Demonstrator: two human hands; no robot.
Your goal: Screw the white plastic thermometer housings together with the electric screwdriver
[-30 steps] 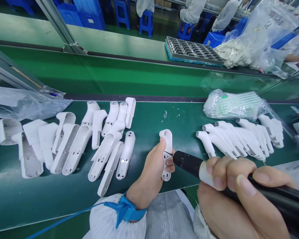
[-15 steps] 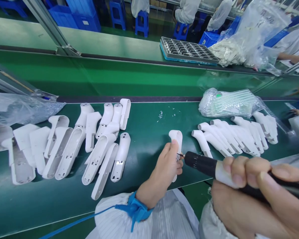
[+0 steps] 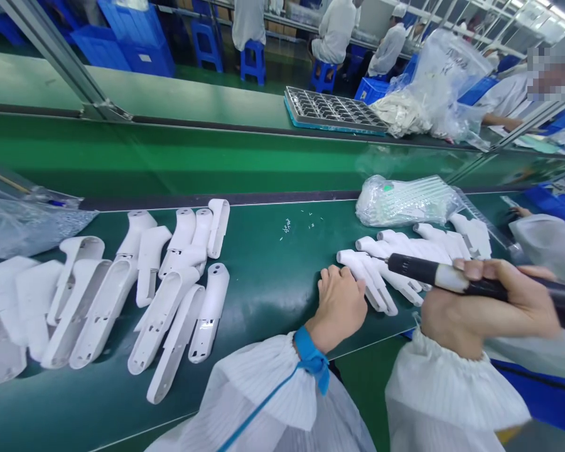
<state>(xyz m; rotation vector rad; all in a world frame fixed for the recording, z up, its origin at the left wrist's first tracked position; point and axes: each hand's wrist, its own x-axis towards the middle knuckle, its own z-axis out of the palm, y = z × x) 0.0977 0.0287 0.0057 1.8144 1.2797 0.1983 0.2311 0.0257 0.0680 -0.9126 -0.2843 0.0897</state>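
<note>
The green table (image 3: 263, 314) extends past both sides of the bag (image 3: 407, 201), which lies near its far edge; the left shells (image 3: 104, 307), white, some hollow side up, lie well left of the bag; the right shells (image 3: 417, 247), also white, lie close together, just nearer than the bag; the gridded tray (image 3: 336, 112) sits beyond the bag and partly to its left; the driver (image 3: 417, 270), nearer than the bag, points leftward over the right shells; the right hand (image 3: 489, 301), nearer than the bag and to its right, is wrapped round the driver; the left hand (image 3: 339, 304), nearer than the bag and to its left, curls its fingers down beside the leftmost right shells; whether it grips one cannot be told; a blue strap (image 3: 311, 355) circles its wrist; tiny white bits (image 3: 287, 226) lie left of the bag.
</note>
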